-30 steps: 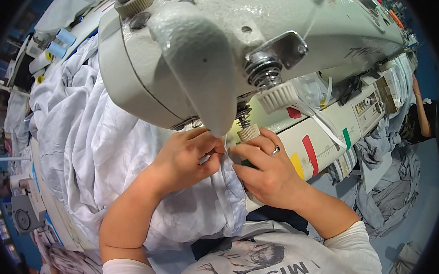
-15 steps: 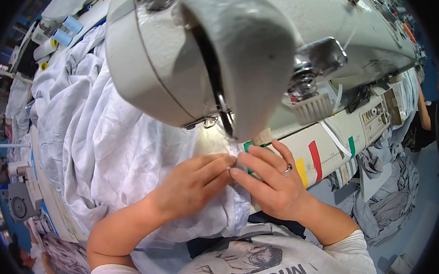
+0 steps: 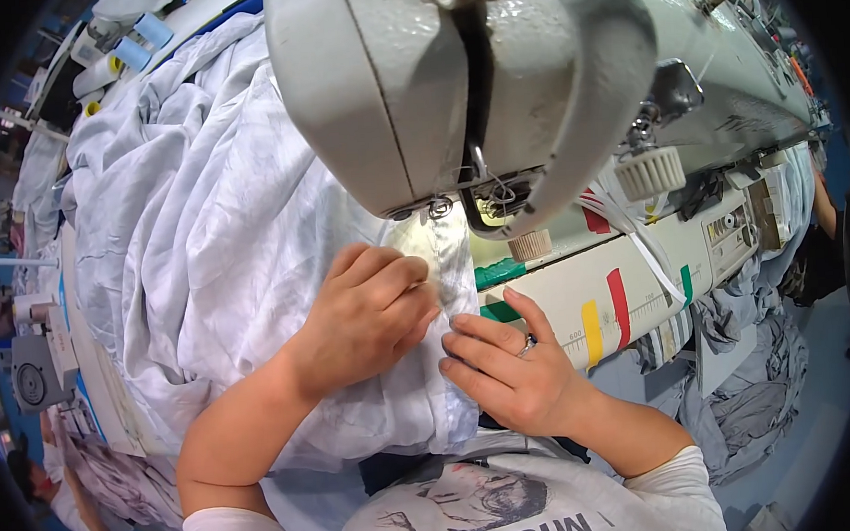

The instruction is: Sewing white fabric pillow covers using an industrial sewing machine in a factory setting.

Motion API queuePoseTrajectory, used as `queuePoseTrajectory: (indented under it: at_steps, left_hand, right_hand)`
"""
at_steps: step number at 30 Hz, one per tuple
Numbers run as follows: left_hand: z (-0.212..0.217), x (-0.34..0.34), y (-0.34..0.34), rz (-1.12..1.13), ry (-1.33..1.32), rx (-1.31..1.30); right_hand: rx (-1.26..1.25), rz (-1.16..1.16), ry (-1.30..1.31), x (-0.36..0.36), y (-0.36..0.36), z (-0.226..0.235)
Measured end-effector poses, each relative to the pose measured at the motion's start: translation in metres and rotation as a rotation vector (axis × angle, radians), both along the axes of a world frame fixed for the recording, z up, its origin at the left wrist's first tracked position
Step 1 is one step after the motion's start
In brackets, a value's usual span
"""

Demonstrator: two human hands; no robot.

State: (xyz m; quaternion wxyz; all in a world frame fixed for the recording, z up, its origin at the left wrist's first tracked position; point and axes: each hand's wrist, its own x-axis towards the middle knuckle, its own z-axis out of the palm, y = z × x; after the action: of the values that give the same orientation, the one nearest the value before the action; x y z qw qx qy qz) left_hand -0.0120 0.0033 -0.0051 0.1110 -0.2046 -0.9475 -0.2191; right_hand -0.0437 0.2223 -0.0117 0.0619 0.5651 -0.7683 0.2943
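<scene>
My left hand [image 3: 365, 312] lies curled on a big heap of pale blue-white fabric [image 3: 212, 229], its fingers pinching a folded edge just in front of the needle area. My right hand [image 3: 507, 367], with a ring on one finger, presses the same fabric edge from the right, fingertips touching the cloth close to the left hand. Both hands sit directly below the head of a large grey-green sewing machine [image 3: 473, 80], whose presser foot [image 3: 441, 207] stands over the lit strip of fabric.
The machine bed front [image 3: 638, 302] carries red, yellow and green tape strips and a ruler. Thread cones [image 3: 134, 40] stand at the far left. Grey garments [image 3: 749, 393] hang off the right side. Another person [image 3: 52, 487] works at lower left.
My view has moved closer and lower under the machine head. Both hands have slid back toward me along the fabric edge, keeping their pinch on it.
</scene>
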Motion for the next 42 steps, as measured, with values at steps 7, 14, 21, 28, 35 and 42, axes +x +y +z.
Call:
queuePoseTrajectory:
  at_steps: [7,14,21,28,35,42]
  left_hand:
    - [-0.002,-0.005,-0.005,-0.087,0.076,0.034]
    - [-0.005,-0.003,-0.008,-0.029,0.114,0.035]
    - [0.0,0.0,-0.001,-0.057,0.061,0.012]
    - [0.002,0.01,0.011,-0.017,-0.12,0.004]
    - [0.005,0.011,-0.005,-0.099,-0.087,-0.042]
    - [0.003,-0.01,-0.024,-0.143,-0.044,-0.031]
  right_hand:
    - [-0.023,0.084,-0.034,0.02,-0.001,-0.006]
    - [-0.072,0.184,-0.118,0.023,0.003,0.009]
    - [-0.057,0.107,-0.417,0.021,0.029,0.009]
    - [-0.005,-0.006,-0.426,0.02,0.045,0.001]
    - [-0.002,0.043,-0.438,0.026,0.04,-0.003]
    - [0.008,0.025,-0.433,0.012,0.026,0.002]
